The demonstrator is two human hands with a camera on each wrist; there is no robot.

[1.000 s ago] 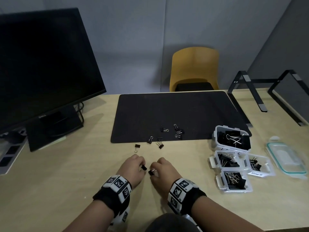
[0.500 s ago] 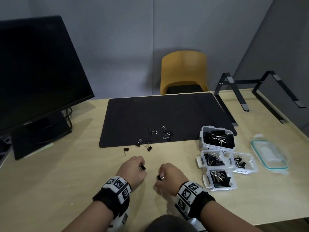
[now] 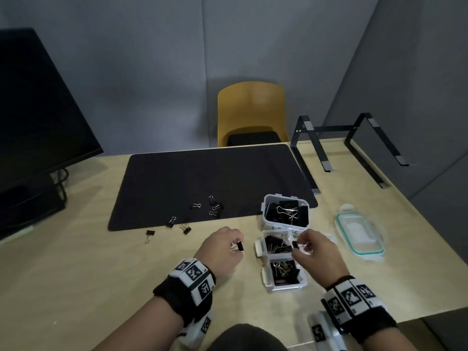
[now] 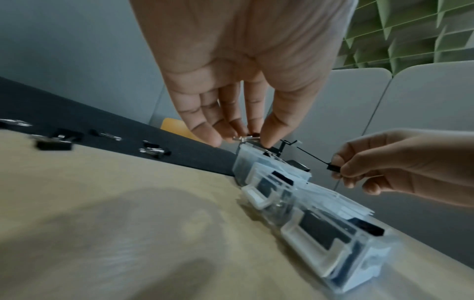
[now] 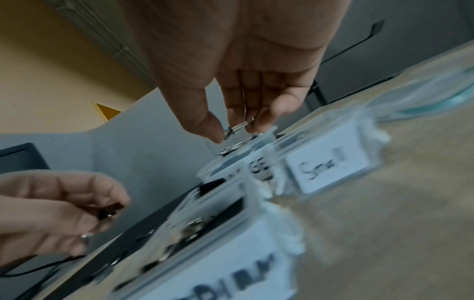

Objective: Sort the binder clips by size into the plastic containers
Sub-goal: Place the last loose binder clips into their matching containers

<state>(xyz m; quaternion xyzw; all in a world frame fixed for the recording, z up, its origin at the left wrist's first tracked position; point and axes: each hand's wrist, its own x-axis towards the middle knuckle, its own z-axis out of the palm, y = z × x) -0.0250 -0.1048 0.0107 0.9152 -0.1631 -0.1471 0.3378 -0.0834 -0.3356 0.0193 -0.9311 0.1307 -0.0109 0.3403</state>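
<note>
Above the cluster of plastic containers (image 3: 285, 266), right hand (image 3: 315, 252) raised off the table (image 3: 76, 287), back up, fingers curled down, thumb and fingertips pinching a small black binder clip (image 3: 295, 244) over the container behind the nearest. Beside it, just left of the containers, left hand (image 3: 219, 250) low over the table, knuckles up, thumb and forefinger pinching another small binder clip (image 3: 240, 247). Both wrists wrapped in marker bands (image 3: 193, 277). Farther left, loose clips (image 3: 187, 224) scattered along the near edge of the black mat (image 3: 202, 178), one on bare table. Behind the cluster, a larger tub (image 3: 286, 211) holding big clips; to its right, a lid (image 3: 359, 233) lying flat.
</note>
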